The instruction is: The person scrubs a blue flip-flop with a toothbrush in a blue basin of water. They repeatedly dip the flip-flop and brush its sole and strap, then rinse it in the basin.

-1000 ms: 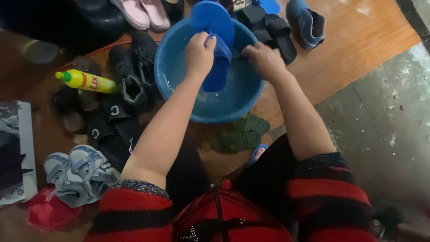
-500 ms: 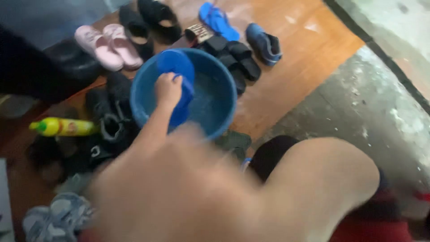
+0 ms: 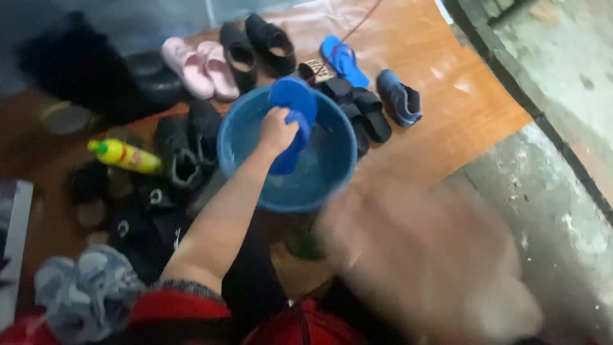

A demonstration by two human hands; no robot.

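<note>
Blue slipper (image 3: pixel 290 124) in left hand (image 3: pixel 276 130); right hand (image 3: pixel 434 255) blurred.

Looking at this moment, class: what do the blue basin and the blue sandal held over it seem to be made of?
Blue basin: probably plastic, one even colour, smooth moulded rim with a slight sheen. Blue sandal, gripped by the left hand: likely rubber or foam, judging by its matte, single-colour, rounded sole; blur leaves this open.

pink slippers (image 3: pixel 201 67): eleven o'clock, paired;
yellow bottle (image 3: pixel 126 156): nine o'clock, lying flat;
blue flip-flop (image 3: pixel 343 59): twelve o'clock;
navy shoe (image 3: pixel 398 97): one o'clock
</note>
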